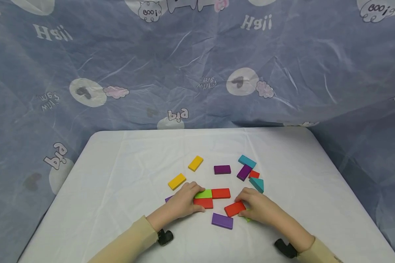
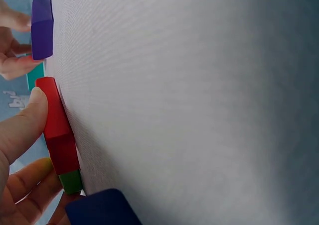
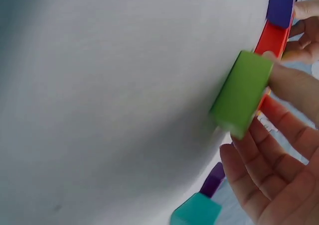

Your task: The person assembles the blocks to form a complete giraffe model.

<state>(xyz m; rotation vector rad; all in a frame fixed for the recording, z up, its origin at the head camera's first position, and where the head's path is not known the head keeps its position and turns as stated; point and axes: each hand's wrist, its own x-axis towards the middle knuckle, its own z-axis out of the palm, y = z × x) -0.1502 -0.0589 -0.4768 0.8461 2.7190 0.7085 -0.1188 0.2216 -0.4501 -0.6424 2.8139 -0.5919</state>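
My left hand grips a red block and the lime green block lying against its far side. In the left wrist view the thumb lies on the red block's near face, fingers curling behind. Another red block touches the green one's right end. On the right, my right hand pinches a tilted red block between thumb and fingers. A second green block sits right at that hand's thumb, mostly hidden in the head view. A violet block lies nearer, between the hands.
Two yellow blocks lie at the far left of the group. Farther right are dark purple blocks, a blue block, a small red piece and a teal triangle. Another violet block is partly hidden by the left hand.
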